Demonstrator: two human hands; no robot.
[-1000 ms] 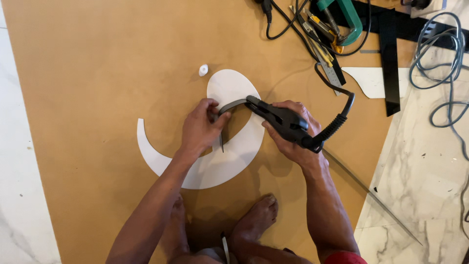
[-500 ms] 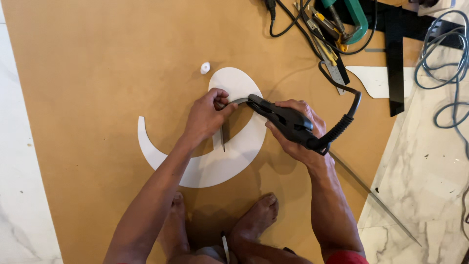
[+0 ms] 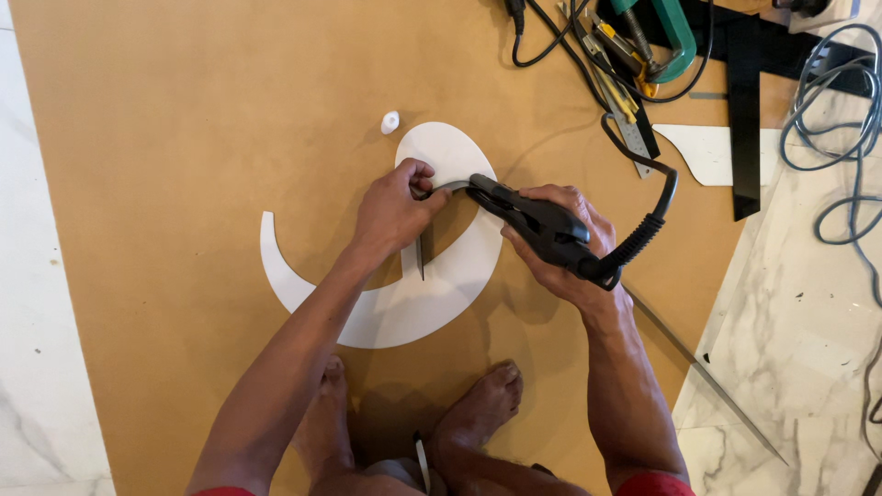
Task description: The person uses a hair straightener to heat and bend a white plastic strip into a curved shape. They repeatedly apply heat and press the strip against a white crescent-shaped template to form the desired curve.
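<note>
A white curved cut-out shape [image 3: 441,285] lies flat on a brown board [image 3: 184,138]. My right hand [image 3: 570,239] grips a black corded hand tool [image 3: 533,220] whose nose points left along the inner edge of the shape. My left hand [image 3: 395,211] pinches a thin grey strip [image 3: 447,186] standing on edge against that inner curve, right at the tool's nose. Part of the strip runs down below my left hand [image 3: 421,257]. My bare feet show at the bottom.
A small white cap [image 3: 390,122] lies just above the shape. At the top right sit a green clamp [image 3: 675,32], a yellow knife, a metal ruler, black cables and a black square. A white offcut [image 3: 712,152] and grey coiled cable [image 3: 836,101] lie right. Marble floor surrounds the board.
Both hands and the tool stay at the same spot on the shape's inner curve; only slight shifts of the view and of the tool's cable show.
</note>
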